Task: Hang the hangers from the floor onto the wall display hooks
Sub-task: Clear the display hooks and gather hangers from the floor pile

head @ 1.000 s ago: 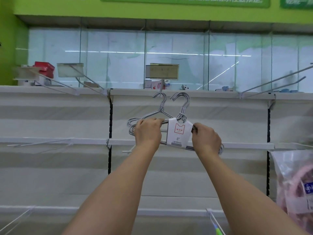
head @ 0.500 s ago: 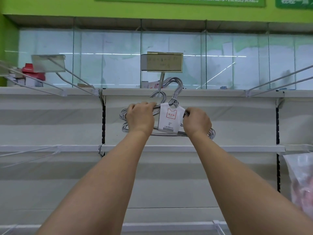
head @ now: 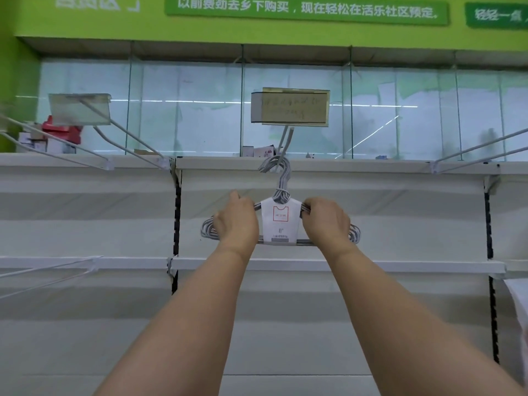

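A: Where is the bundle of hangers (head: 281,224)?

B: In the middle of the frame, held up against the white shelving wall (head: 385,218). Its wire hooks reach up to the display hook (head: 286,140) that juts out under the price tag holder (head: 290,107), and they appear looped over it, though the blur keeps me from being sure they rest on it.

A: And the left hand (head: 235,222)?

B: It grips the bundle's left shoulder, fingers curled over the wires and close together, seen from the back of the hand. The fingertips are hidden behind the wires.

A: The right hand (head: 325,221)?

B: Same on the right shoulder: fingers bent round the wires just beside the white paper label (head: 280,221), thumb tucked near the label's edge. Neither hand is spread.

A: Anything else around?

B: More bare display hooks at the upper left (head: 125,138) and at the right edge (head: 480,150), a red box (head: 61,130) on the top ledge at left, and a green sign band (head: 305,10) across the top.
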Available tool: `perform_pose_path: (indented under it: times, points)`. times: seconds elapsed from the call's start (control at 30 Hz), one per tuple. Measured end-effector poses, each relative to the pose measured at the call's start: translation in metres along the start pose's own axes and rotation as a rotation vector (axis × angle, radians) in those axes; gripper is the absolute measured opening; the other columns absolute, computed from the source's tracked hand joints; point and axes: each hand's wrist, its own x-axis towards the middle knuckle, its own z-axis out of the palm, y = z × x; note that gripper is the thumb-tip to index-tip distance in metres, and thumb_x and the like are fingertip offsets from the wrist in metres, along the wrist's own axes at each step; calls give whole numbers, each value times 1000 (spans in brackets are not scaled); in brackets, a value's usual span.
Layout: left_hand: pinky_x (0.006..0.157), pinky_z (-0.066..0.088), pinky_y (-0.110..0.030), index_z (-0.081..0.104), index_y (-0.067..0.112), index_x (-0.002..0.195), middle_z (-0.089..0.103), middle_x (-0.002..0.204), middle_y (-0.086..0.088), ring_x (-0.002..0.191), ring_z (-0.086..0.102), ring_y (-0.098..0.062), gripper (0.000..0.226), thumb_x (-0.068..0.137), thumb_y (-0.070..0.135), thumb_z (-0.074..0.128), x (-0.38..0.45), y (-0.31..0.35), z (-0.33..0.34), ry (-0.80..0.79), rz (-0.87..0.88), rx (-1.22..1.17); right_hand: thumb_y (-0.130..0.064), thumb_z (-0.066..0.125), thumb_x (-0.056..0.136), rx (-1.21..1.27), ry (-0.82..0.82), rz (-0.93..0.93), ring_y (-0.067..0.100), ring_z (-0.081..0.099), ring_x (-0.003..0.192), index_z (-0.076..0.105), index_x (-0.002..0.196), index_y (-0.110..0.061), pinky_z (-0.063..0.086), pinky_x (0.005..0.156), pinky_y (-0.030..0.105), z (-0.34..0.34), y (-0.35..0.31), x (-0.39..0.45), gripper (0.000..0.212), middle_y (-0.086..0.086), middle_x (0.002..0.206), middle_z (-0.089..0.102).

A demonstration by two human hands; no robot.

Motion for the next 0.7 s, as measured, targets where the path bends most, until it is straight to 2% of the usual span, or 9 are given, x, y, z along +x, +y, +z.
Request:
perform_pose_path:
  times: [0.13, 0.23, 0.37, 0.5, 0.6, 0.7]
  points:
    - [73, 38, -34, 65, 12, 109, 42, 115, -9, 81, 54, -29, 33, 90, 0, 39, -3, 4, 9, -13, 24, 65, -23, 42, 95, 87, 40, -55, 29, 53, 97, 60, 111, -14, 37, 81, 33, 14, 11, -7, 26, 7, 111, 56]
    - [77, 38, -36, 63, 12, 110, 40, 123, -9, 91, 58, -31, 32, 90, 0, 42, -4, 7, 15, -17, 23, 77, -20, 41, 99, 96, 71, -36, 29, 54, 97, 61, 114, -14, 36, 75, 31, 21, 15, 3, 26, 8, 113, 55]
    - [76, 40, -38, 56, 13, 119, 41, 125, -10, 104, 53, -31, 32, 91, 4, 44, 2, 3, 26, -43, 33, 80, -22, 41, 101, 89, 35, -5, 30, 54, 95, 65, 116, -17, 37, 71, 31, 29, 17, 16, 28, 9, 110, 53]
    - [93, 40, -42, 34, 14, 140, 43, 134, -10, 123, 40, -29, 47, 95, 16, 45, 1, 2, 38, -89, 30, 89, -18, 41, 100, 32, 76, 21, 27, 52, 98, 64, 118, -21, 37, 72, 31, 38, 15, 16, 29, 6, 109, 55]
    - [101, 35, -44, 19, 16, 148, 36, 143, -12, 130, 34, -31, 58, 96, 21, 44, -3, 4, 43, -111, 36, 77, -10, 42, 96, -37, 109, -3, 26, 50, 107, 57, 124, -21, 38, 87, 32, 41, 16, 9, 33, 4, 117, 57]
    - [111, 23, -45, 8, 20, 151, 18, 154, -14, 142, 17, -32, 65, 96, 20, 43, -10, 6, 46, -131, 16, 36, -8, 45, 91, -44, 125, -75, 25, 43, 123, 40, 139, -18, 28, 107, 33, 47, 23, -4, 49, 3, 137, 50]
